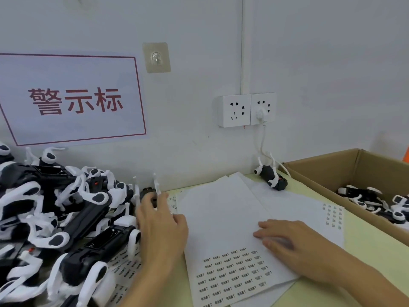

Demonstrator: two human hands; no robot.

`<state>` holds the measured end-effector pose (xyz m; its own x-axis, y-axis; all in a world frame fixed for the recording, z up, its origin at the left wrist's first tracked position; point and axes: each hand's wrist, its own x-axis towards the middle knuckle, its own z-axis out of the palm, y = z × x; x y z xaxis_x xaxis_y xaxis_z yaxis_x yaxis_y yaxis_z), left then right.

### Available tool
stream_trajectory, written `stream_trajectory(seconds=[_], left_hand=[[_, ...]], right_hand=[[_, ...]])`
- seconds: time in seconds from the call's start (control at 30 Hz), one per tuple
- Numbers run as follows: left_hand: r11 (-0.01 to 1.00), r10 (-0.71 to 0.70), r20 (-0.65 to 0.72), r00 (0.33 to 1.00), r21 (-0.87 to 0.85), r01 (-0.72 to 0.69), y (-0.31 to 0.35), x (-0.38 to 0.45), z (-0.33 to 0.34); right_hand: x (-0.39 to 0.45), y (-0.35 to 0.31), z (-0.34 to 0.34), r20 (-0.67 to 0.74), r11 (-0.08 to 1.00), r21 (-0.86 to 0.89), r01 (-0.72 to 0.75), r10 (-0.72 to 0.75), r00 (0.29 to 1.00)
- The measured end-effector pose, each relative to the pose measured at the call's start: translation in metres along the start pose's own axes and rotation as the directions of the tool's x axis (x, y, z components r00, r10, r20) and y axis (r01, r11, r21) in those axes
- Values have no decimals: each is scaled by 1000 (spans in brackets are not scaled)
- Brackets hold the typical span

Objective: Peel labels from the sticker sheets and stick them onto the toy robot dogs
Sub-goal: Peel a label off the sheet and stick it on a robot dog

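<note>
Your bench is a pale yellow-green table (365, 247) pushed up against the wall. On the left side you've got a big pile of toy robot dogs (57, 218), black bodies with white legs, all tangled together, and a few label sheets (124, 269) poke out from underneath them. In the middle there's a loose stack of sticker sheets (223, 220), the top one mostly bare with rows of small printed labels left at its near end. One lone dog (271, 177) lies on its back near the wall, just beyond the sheets. On the right sits an open cardboard box (321, 171).
</note>
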<state>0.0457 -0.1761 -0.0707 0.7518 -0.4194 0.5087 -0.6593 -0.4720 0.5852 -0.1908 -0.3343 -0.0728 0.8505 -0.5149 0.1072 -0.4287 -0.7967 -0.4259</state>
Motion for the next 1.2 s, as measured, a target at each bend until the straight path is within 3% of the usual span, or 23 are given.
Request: stream_trajectory(seconds=[0.13, 0.23, 0.47, 0.73, 0.87, 1.0, 1.2], left_hand=[[974, -84, 199, 976, 224, 38, -23, 5, 0], [958, -124, 277, 953, 282, 43, -24, 6, 1], [914, -79, 145, 986, 406, 13, -20, 1, 1], [848, -119, 211, 970, 529, -11, -20, 1, 3], [883, 61, 104, 993, 459, -102, -10, 0, -6], [853, 234, 50, 971, 469, -229, 11, -5, -11], [859, 188, -2, 982, 484, -163, 15, -6, -10]], right_hand=[[0, -2, -1, 10, 1000, 28, -12, 11, 1000], [0, -1, -2, 14, 1000, 24, -11, 11, 1000], [-1, -3, -1, -2, 999, 38, -1, 1, 1000], [-1, -2, -1, -11, 998, 57, 1, 0, 1000], [-1, -2, 0, -17, 998, 56, 0, 1, 1000], [-2, -3, 0, -24, 998, 63, -3, 5, 1000], [-1, -3, -1, -22, 998, 69, 10, -9, 1000]])
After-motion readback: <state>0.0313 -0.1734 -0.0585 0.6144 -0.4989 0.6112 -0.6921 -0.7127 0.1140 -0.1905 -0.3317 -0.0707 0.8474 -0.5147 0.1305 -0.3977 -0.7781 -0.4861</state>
